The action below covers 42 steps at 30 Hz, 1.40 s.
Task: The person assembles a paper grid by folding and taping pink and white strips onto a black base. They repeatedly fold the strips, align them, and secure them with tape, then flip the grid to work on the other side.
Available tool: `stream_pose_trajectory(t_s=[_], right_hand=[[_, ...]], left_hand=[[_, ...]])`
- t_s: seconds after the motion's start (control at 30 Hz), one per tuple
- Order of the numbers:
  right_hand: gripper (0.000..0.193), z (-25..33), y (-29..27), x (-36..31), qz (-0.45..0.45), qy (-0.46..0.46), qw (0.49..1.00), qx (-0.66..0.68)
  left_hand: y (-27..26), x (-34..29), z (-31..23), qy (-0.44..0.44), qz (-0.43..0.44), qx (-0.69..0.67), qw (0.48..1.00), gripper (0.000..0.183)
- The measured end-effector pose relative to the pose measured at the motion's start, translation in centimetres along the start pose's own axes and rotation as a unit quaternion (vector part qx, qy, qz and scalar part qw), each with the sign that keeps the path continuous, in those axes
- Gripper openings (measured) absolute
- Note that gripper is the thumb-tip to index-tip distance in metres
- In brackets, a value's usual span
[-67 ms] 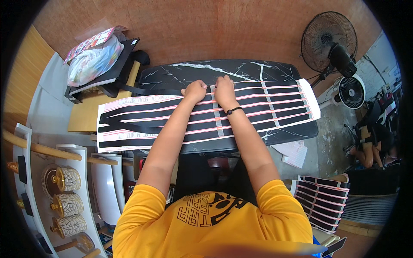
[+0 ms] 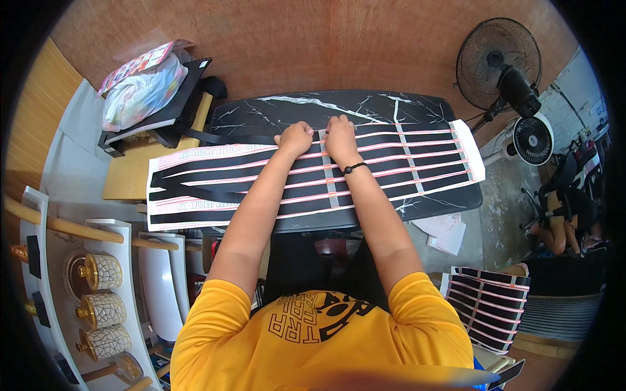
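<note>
A long white sheet (image 2: pixel 479 171) with black bands and pink-edged stripes lies across a black marble-patterned table (image 2: pixel 430 107). Grey tape strips (image 2: pixel 329 176) cross its bands. Both my hands are at its far edge, close together. My left hand (image 2: pixel 297 138) is closed at the end of a black strap (image 2: pixel 241 139), which runs in from the left. Just to the right, my right hand (image 2: pixel 340 135) has its fingers curled down on the top band; what they pinch is hidden. Loose black strap ends (image 2: pixel 202 191) fan out over the sheet's left part.
A wooden side table (image 2: pixel 124 179) at the left bears a black device (image 2: pixel 153 124) and a plastic bag (image 2: pixel 140 94). Two fans (image 2: pixel 499 62) stand at the far right. Another banded sheet (image 2: pixel 489 303) sits lower right. Gold-patterned jars (image 2: pixel 104 272) fill a left shelf. A person (image 2: pixel 557 221) is at the right.
</note>
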State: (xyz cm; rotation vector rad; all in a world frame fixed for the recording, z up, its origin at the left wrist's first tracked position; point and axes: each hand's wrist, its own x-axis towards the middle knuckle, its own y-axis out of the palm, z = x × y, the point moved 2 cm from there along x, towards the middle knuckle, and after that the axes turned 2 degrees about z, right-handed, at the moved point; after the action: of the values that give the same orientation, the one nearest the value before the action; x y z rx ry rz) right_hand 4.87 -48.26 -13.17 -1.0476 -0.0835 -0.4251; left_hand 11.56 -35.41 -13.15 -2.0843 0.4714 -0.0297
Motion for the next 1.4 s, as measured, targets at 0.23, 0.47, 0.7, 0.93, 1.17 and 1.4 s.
stream_pose_trajectory(t_s=[0.23,0.47,0.7,0.93,1.17,1.4], right_hand=[[0.026,-0.6,0.3,0.3,0.017,0.044,0.998,0.039],[0.033,-0.7,0.1,0.6,-0.028,0.068,0.993,0.091],[0.022,-1.9,0.2,0.4,-0.064,0.032,0.984,0.166],[0.019,-2.2,0.1,0.4,-0.066,0.042,0.98,0.185],[0.019,-2.1,-0.3,0.5,-0.072,0.047,0.98,0.181],[0.017,-1.6,-1.5,0.1,-0.033,0.058,0.968,0.241]], left_hand=[[-0.4,0.6,0.1,-0.001,0.022,-0.007,1.0,0.027],[-3.6,3.2,-1.8,0.111,0.013,0.072,0.991,0.029],[-4.1,4.7,-5.1,0.209,0.204,0.058,0.955,0.021],[-4.7,5.2,-6.9,0.182,0.302,0.092,0.931,0.017],[-4.7,4.6,-7.7,0.257,0.276,0.169,0.911,0.019],[-4.6,4.4,-6.9,0.249,0.252,0.179,0.918,0.02]])
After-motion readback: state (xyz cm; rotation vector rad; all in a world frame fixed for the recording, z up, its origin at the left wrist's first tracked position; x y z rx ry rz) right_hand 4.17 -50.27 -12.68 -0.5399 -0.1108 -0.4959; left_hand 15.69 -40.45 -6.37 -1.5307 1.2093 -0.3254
